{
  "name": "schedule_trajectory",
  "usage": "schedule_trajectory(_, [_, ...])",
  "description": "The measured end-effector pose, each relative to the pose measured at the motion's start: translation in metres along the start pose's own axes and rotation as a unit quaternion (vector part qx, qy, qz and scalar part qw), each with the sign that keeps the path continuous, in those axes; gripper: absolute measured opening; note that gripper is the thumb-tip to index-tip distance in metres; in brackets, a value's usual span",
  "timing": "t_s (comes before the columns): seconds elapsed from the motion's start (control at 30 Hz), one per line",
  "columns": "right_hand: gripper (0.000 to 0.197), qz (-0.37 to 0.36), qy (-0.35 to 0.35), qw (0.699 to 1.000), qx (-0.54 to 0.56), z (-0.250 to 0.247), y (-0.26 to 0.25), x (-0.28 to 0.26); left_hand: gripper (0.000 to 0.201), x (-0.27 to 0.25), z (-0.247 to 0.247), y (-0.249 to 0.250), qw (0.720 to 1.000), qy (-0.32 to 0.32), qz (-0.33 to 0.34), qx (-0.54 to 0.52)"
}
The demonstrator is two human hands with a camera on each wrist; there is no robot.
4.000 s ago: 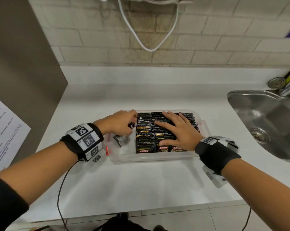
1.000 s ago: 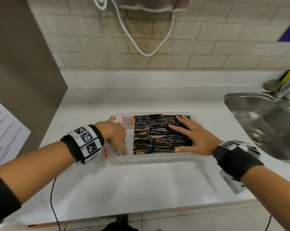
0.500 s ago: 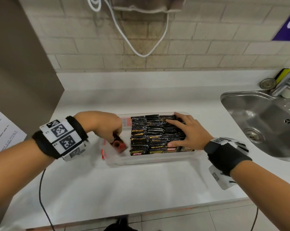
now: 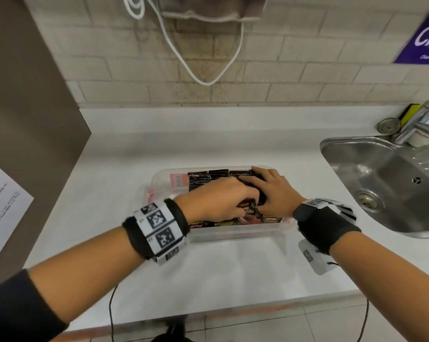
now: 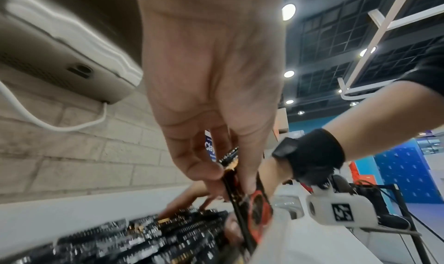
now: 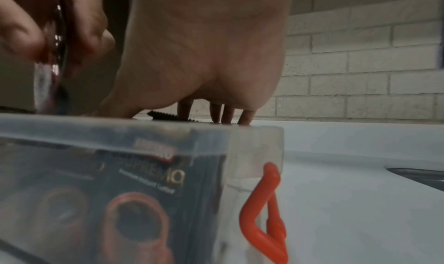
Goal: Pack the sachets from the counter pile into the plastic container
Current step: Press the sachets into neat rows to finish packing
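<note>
Glossy foil sachets [image 4: 209, 177], clear plastic container [image 4: 233, 234]

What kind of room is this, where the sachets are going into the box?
Probably a shared pantry or kitchenette: a white counter with a steel sink and tap, a brick-tiled wall, and a printed notice posted at the left.

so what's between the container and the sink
Nothing: in the head view only bare white counter separates the plastic container from the sink. The right wrist view shows the same bare stretch past the container's orange clip.

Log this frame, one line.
left hand: pinches sachet | right hand: presses packed sachets | container: nearly full
</note>
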State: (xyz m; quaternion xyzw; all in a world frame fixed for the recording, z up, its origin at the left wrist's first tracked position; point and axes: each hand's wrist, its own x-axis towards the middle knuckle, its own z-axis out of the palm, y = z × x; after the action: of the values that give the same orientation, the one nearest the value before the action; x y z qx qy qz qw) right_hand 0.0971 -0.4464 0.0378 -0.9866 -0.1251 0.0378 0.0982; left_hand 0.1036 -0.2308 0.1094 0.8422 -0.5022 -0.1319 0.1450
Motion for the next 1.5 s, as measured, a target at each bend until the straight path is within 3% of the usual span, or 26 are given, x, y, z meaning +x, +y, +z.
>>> schedule_trajectory(0.23, [0.083, -0.016, -0.009, 1.0, 0.012, -0.005, 0.001, -0.004, 0.029, 0.005, 0.047, 0.004, 0.996, 0.087, -0.019, 0.029])
schedule_trajectory(0.33, [0.072, -0.037, -0.006, 0.997, 0.069, -0.009, 0.004, -0.009, 0.026, 0.005, 0.044, 0.001, 0.998, 0.059, -0.013, 0.01])
schedule_trajectory(0.43, [0.063, -0.046, 0.001, 0.991, 0.122, -0.012, 0.009, -0.017, 0.027, 0.0, 0.04, -0.001, 0.998, 0.021, 0.003, 0.056])
schedule_trajectory(0.63, [0.075, -0.071, -0.037, 0.992, 0.097, -0.016, 0.016, -0.033, 0.025, 0.007, 0.043, 0.004, 0.993, -0.012, -0.029, 0.114])
schedule_trajectory(0.73, [0.082, -0.097, -0.045, 0.992, 0.068, -0.015, 0.014, -0.039, 0.017, 0.011, 0.055, 0.01, 0.995, 0.052, -0.051, 0.066])
schedule_trajectory(0.9, [0.087, -0.149, -0.034, 0.988, 0.034, -0.005, 0.009, -0.046, 0.025, 0.006, 0.069, 0.006, 0.992, 0.11, -0.054, -0.017])
schedule_trajectory(0.97, [0.086, -0.161, -0.039, 0.986, 0.016, -0.001, 0.006, -0.045, 0.026, -0.003, 0.073, 0.0, 0.98, 0.176, -0.06, -0.078])
schedule_trajectory(1.03, [0.085, -0.163, -0.05, 0.985, -0.001, 0.003, 0.003, -0.041, 0.036, -0.011, 0.077, -0.008, 0.959, 0.265, -0.101, -0.023])
schedule_trajectory(1.07, [0.084, -0.161, -0.055, 0.985, -0.009, 0.004, 0.001, -0.039, 0.047, -0.014, 0.079, -0.014, 0.95, 0.28, -0.137, 0.026])
schedule_trajectory(1.17, [0.082, -0.147, -0.075, 0.986, -0.025, 0.003, -0.002, -0.03, 0.083, -0.02, 0.082, -0.03, 0.95, 0.184, -0.243, 0.07])
schedule_trajectory(1.27, [0.081, -0.138, -0.084, 0.986, -0.049, 0.003, -0.003, -0.02, 0.095, -0.018, 0.086, -0.046, 0.95, 0.099, -0.293, 0.049])
schedule_trajectory(1.37, [0.083, -0.129, -0.092, 0.986, -0.061, 0.004, -0.002, -0.01, 0.103, -0.012, 0.087, -0.053, 0.95, 0.074, -0.303, 0.019])
schedule_trajectory(1.5, [0.081, -0.121, -0.096, 0.986, -0.057, 0.008, 0.002, -0.002, 0.108, 0.0, 0.085, -0.059, 0.944, 0.094, -0.314, -0.029])
